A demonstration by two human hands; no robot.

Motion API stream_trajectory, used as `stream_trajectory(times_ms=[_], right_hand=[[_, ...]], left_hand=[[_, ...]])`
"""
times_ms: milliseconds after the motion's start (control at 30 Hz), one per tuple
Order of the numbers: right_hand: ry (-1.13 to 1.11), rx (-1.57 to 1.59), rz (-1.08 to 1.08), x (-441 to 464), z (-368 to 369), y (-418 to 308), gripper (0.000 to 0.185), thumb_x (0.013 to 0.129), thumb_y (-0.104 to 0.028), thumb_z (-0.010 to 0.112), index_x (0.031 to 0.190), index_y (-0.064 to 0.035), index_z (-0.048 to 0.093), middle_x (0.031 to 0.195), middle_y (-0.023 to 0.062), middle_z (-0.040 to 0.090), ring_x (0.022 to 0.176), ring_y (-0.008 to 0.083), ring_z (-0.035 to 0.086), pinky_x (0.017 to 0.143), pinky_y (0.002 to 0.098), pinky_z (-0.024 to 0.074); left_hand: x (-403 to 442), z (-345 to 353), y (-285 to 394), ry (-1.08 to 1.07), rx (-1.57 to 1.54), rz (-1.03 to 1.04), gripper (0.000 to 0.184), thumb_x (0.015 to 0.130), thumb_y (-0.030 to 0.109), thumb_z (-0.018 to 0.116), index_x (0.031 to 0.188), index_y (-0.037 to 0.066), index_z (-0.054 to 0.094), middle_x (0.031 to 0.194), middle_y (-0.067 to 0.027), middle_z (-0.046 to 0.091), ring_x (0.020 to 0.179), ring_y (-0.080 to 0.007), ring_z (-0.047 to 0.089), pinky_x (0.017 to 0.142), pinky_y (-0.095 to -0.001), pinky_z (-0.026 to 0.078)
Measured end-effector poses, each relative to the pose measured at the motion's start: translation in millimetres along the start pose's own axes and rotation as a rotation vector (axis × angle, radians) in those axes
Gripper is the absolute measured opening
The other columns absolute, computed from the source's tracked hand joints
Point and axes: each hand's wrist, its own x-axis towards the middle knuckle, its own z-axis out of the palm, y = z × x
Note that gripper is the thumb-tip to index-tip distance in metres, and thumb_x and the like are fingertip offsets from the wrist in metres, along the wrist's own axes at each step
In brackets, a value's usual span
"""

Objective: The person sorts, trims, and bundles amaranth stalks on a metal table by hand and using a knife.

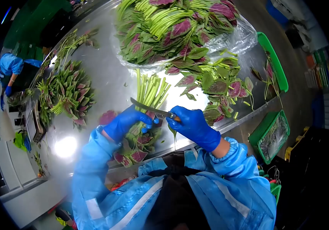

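My left hand (pixel 128 123), in a blue glove, is closed around a bunch of red amaranth (pixel 147 90). The pale green stems point away from me and the red-and-green leaves hang out below the hand. In my right hand (pixel 197 127), also gloved, is a knife (pixel 153 110) with a curved blade and a brown handle. The blade lies across the stems just above my left fingers; whether it touches them I cannot tell. A few leaves and a stem hang beneath the right hand.
A large amaranth pile (pixel 172 30) lies on clear plastic (pixel 235 38) at the back. Loose leaves and cut stems (pixel 222 82) cover the right of the metal table (pixel 105 76). More bunches (pixel 72 92) lie left. Green crates (pixel 276 61) stand right. A co-worker (pixel 11 65) is far left.
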Motion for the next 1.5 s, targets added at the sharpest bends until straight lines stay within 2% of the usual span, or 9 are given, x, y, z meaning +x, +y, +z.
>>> stream_trajectory(times_ms=[333,400,467,700,833,1000,1100,1200,1500], right_hand=[[-0.168,0.006,0.126,-16,4,30,0.024,0.083,-0.028,0.066,0.096,-0.0085,0.059,0.072,0.0165,0.061,0.065,0.0355,0.062,0.054,0.0405,0.0476],[-0.200,-0.025,0.138,-50,-10,56,0.025,0.083,-0.026,0.066,0.096,-0.0049,0.061,0.073,0.0215,0.060,0.070,0.0389,0.061,0.059,0.0418,0.0475],[-0.229,0.083,0.692,-99,-26,96,0.026,0.087,-0.028,0.061,0.083,-0.0028,0.060,0.066,0.0180,0.061,0.060,0.0328,0.062,0.056,0.0400,0.0470],[-0.351,-0.277,0.611,-23,-44,79,0.038,0.082,-0.037,0.069,0.098,-0.0036,0.059,0.084,0.0184,0.064,0.077,0.0339,0.064,0.070,0.0420,0.0493],[-0.170,-0.194,-0.098,51,-49,6,0.091,0.073,-0.041,0.077,0.144,-0.0064,0.032,0.146,0.0185,0.034,0.134,0.0361,0.034,0.109,0.0421,0.0303],[-0.410,0.047,-0.370,80,13,-51,0.117,0.064,-0.049,0.080,0.149,-0.0055,0.011,0.145,0.0235,0.032,0.134,0.0406,0.031,0.110,0.0482,0.0280],[-0.838,0.701,0.073,75,42,-44,0.085,0.071,-0.033,0.080,0.140,-0.0042,0.039,0.128,0.0183,0.055,0.117,0.0262,0.054,0.095,0.0369,0.0450],[-0.813,0.810,0.131,78,31,-66,0.067,0.076,-0.023,0.078,0.132,-0.0018,0.049,0.122,0.0147,0.060,0.110,0.0188,0.058,0.094,0.0322,0.0457],[-0.521,0.612,0.737,11,103,-20,0.065,0.085,-0.016,0.069,0.139,-0.0012,0.039,0.123,0.0124,0.058,0.113,0.0172,0.054,0.096,0.0327,0.0422]], left_hand=[[11,26,-2,0.009,0.254,-0.112,0.039,0.069,-0.001,0.061,0.108,-0.002,0.060,0.089,-0.0080,0.065,0.071,-0.0131,0.058,0.059,-0.0230,0.046],[-5,26,1,0.146,0.176,0.016,0.030,0.068,-0.002,0.062,0.098,-0.003,0.062,0.081,-0.0091,0.064,0.063,-0.0146,0.058,0.055,-0.0251,0.046],[-18,12,15,0.210,0.181,0.089,0.019,0.068,0.000,0.061,0.087,-0.002,0.062,0.072,-0.0070,0.060,0.058,-0.0134,0.055,0.054,-0.0251,0.045],[-60,6,46,0.460,-0.037,0.404,0.026,0.074,0.007,0.060,0.098,-0.003,0.061,0.075,-0.0077,0.058,0.064,-0.0162,0.056,0.062,-0.0275,0.047],[-75,-19,46,0.250,-0.352,0.650,0.037,0.077,0.009,0.060,0.111,-0.005,0.058,0.077,-0.0095,0.058,0.072,-0.0238,0.058,0.072,-0.0355,0.048],[-77,-19,36,0.118,-0.508,0.690,0.049,0.081,0.013,0.059,0.124,-0.008,0.050,0.095,-0.0148,0.065,0.088,-0.0301,0.062,0.084,-0.0404,0.050],[-82,-23,41,0.089,-0.654,0.629,0.051,0.084,0.016,0.058,0.127,-0.008,0.047,0.102,-0.0164,0.065,0.094,-0.0309,0.063,0.089,-0.0413,0.049],[-85,-22,32,0.051,-0.561,0.811,0.072,0.088,0.047,0.054,0.138,-0.002,0.038,0.130,-0.0207,0.051,0.112,-0.0329,0.057,0.097,-0.0465,0.047],[-41,0,-149,0.347,-0.256,0.249,0.057,0.089,0.030,0.060,0.135,0.000,0.044,0.124,-0.0141,0.057,0.109,-0.0246,0.059,0.093,-0.0367,0.050]])
